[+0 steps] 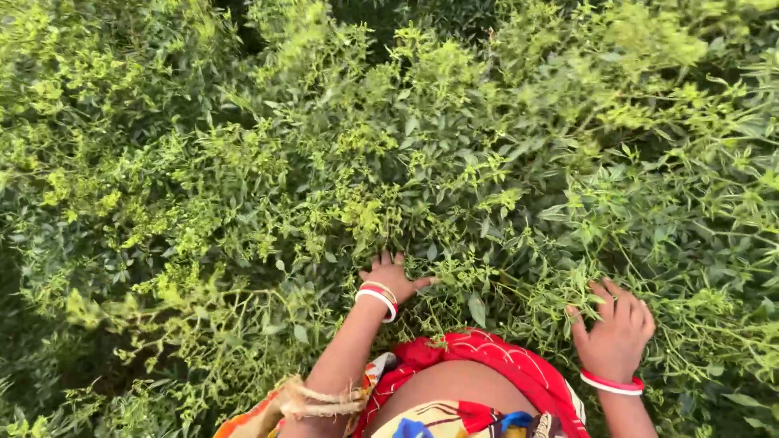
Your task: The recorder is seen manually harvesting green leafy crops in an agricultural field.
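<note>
From the head view, the left hand [392, 276] reaches into the leafy green bushes [422, 178], fingers spread among the twigs, clamped on nothing visible. The right hand [614, 332] rests curled on nearby stems (whether it pinches one, I cannot tell). This looks like searching through foliage; parting the leaves carefully seems called for.

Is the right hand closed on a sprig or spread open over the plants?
Spread open. The right hand lies palm-down with fingers apart on the leafy green stems, touching them; nothing shows gripped.
</note>
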